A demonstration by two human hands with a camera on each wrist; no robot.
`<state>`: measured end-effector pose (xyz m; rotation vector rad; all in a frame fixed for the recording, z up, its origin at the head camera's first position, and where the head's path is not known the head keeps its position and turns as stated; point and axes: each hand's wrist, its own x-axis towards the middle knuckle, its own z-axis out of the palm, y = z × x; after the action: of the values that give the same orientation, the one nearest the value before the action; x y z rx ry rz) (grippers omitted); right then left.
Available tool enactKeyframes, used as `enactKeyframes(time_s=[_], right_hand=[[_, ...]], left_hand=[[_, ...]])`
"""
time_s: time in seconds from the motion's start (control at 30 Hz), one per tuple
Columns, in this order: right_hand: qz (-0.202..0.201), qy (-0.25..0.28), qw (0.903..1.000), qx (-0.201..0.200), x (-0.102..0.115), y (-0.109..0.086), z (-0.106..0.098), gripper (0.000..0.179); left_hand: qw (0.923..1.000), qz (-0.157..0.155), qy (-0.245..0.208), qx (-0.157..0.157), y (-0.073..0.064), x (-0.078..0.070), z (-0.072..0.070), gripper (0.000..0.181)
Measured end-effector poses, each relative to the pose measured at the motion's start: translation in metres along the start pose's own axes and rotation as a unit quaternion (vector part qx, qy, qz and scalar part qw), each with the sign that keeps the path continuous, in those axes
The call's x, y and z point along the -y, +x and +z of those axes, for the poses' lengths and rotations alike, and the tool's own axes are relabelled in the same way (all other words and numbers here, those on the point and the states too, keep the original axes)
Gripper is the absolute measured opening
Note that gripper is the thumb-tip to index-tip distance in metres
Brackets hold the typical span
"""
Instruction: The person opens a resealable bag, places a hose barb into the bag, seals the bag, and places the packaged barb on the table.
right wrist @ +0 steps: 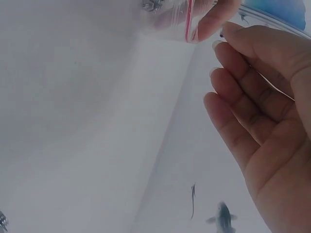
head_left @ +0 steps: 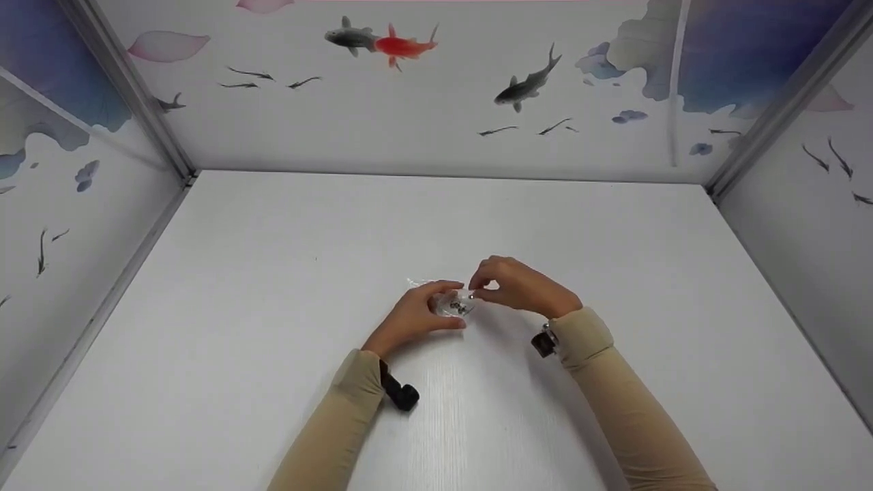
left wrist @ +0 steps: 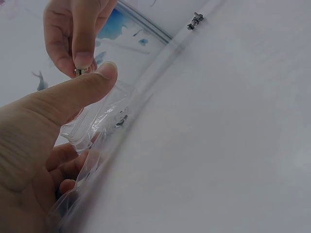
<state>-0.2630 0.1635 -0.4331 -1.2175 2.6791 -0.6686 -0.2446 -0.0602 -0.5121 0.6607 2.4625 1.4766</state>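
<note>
My left hand [head_left: 412, 314] holds a small clear zip bag [left wrist: 99, 119] between thumb and fingers, over the white table. Small dark metal parts [head_left: 458, 308] show through the plastic. A red zip line [right wrist: 189, 19] runs along the bag's mouth in the right wrist view. On the bag's right side, my right hand [head_left: 522, 285] pinches a tiny shiny metal piece [left wrist: 80, 71] between thumb and index finger, right by the left thumb. The other right fingers are loosely bent in the right wrist view. Most of that piece is hidden by the fingertips.
The white tabletop [head_left: 273, 239] spreads around both hands. Printed panels with fish [head_left: 525, 85] stand behind it and at both sides, joined by metal posts [head_left: 129, 82]. A small metallic item [left wrist: 196, 21] appears near the top of the left wrist view.
</note>
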Motion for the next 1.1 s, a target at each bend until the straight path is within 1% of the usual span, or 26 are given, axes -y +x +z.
enactKeyframes(time_s=[0.27, 0.43, 0.57, 0.7, 0.9, 1.1], right_hand=[[0.005, 0.007, 1.0, -0.001, -0.002, -0.002, 0.0, 0.015], [0.013, 0.009, 0.9998, 0.009, -0.004, -0.005, -0.002, 0.016], [0.031, 0.016, 0.9991, 0.024, -0.005, -0.011, -0.005, 0.017], [0.057, 0.014, 0.9976, 0.037, -0.009, -0.018, -0.008, 0.018], [0.101, 0.013, 0.9933, 0.056, -0.013, -0.03, -0.013, 0.02], [0.117, 0.02, 0.9906, 0.069, -0.02, -0.044, -0.017, 0.019]], left_hand=[[1.0, -0.003, 0.009, 0.0, -0.001, -0.002, 0.0, 0.065], [0.9998, -0.011, 0.014, 0.001, -0.001, -0.003, 0.0, 0.065], [0.9999, -0.01, 0.011, -0.001, -0.001, -0.003, 0.0, 0.064], [0.9999, -0.008, 0.009, -0.003, 0.0, -0.002, 0.0, 0.063], [0.9999, -0.016, 0.002, -0.003, 0.0, -0.001, 0.0, 0.064], [0.9999, -0.011, 0.002, -0.002, 0.0, -0.001, 0.0, 0.064]])
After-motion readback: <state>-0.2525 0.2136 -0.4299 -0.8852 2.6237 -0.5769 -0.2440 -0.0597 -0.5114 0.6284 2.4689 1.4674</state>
